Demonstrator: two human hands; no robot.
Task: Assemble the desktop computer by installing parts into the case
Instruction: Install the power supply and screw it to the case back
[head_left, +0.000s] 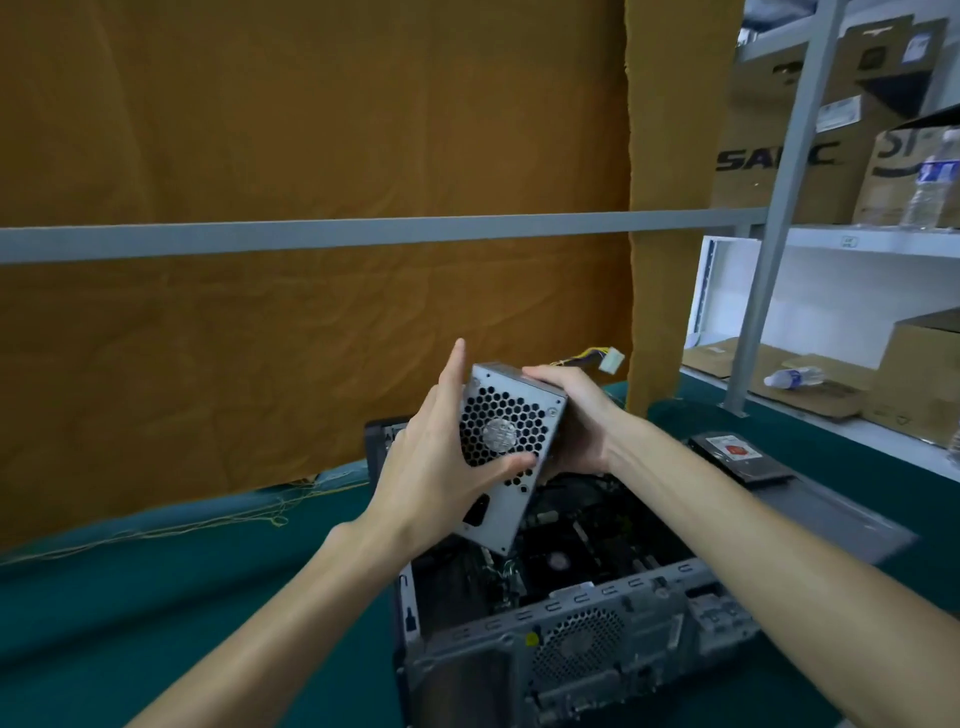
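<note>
Head view: both hands' grip holds power supply (501, 457) above open case (571, 623).

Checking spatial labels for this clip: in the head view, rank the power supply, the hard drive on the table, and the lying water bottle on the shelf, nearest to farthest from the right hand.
1. Power supply: held in the right hand, over the open case.
2. Hard drive: on the table, to the hand's right.
3. Water bottle: lying on the lower shelf, farther right and back.
</note>
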